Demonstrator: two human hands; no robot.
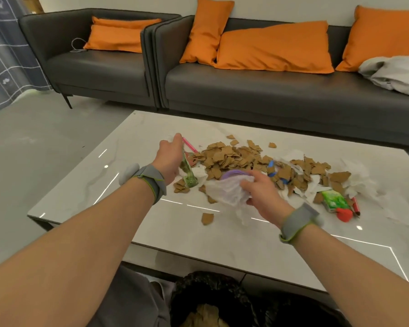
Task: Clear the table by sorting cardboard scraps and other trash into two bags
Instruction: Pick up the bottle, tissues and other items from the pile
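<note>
The left grip [169,156] is clamped round a clear bottle [188,173] tilted over the bench [137,138], with a pink straw [189,145] just beside it at 1 o'clock. The right grip [261,190] pinches a crumpled white wad [227,192], possibly a thin bag, against a purple lid [234,173]. Cardboard scraps [227,154] lie heaped at its 12 o'clock, a green packet [334,200] at 3 o'clock. A black bag [210,286] sits at 6 o'clock, below the bench edge.

tabletop [175,232]: we log white marble, faint grey veins
cardboard scraps [224,156]: brown
cushions [274,48]: orange
sofa [269,90]: dark grey
bag [210,284]: black
straw [189,145]: pink
packet [334,200]: we see green
wristbands [293,224]: grey, lime trim
curtain [5,67]: blue-grey, white grid
tissues [359,173]: white
lid [234,173]: purple
bottle [187,171]: clear green
plastic film [229,190]: milky white
</note>
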